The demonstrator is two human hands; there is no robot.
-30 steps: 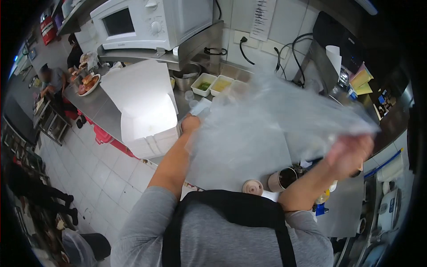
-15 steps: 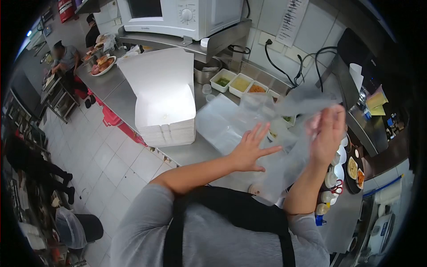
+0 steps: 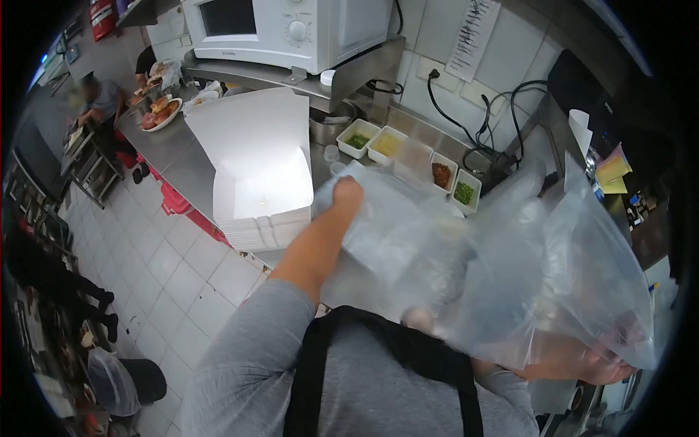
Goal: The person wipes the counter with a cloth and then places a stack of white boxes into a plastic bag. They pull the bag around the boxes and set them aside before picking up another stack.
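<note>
A large clear plastic bag (image 3: 531, 269) spreads across the counter in front of me, billowed out on the right side. My left hand (image 3: 348, 192) is closed at the left end of the clear plastic, beside the white boxes. Far out at the lower right, my right hand (image 3: 611, 366) grips the bag's edge, partly seen through the film. To the left of the plastic stands a stack of white takeaway boxes (image 3: 263, 218), the top one with its lid raised.
Small white containers of chopped food, one with green pieces (image 3: 466, 192), line the back. A microwave (image 3: 266, 33) sits on a metal shelf (image 3: 364, 69). Cables (image 3: 480, 135) hang at the wall. A bin (image 3: 138, 381) stands on the floor, and other people are at the far left.
My left hand moved left and up, from spread fingers to closed. My right hand swung down and right, drawing the plastic bag out wide over the containers and the counter's right side.
</note>
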